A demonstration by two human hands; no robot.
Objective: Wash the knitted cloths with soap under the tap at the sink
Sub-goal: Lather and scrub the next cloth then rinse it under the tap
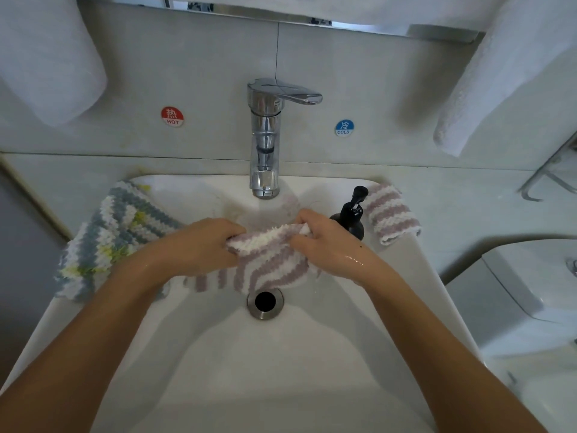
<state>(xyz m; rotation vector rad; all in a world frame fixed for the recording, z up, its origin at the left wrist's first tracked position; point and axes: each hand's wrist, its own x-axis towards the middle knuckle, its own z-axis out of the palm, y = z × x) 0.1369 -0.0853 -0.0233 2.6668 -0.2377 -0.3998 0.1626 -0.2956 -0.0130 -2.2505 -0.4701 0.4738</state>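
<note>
Over the white sink, left hand and right hand curl fingers tight on the purple-striped cloth.

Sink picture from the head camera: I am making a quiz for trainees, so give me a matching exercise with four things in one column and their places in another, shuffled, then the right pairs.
Things:
1. purple and white striped cloth
2. blue, white and yellow cloth
3. black soap bottle
4. folded purple striped cloth

Places:
A. on the sink's right rim, beside the soap bottle
B. draped over the sink's left rim
C. held by both hands over the basin, above the drain
D. behind the right hand, right of the tap

Pairs: 1-C, 2-B, 3-D, 4-A
</note>
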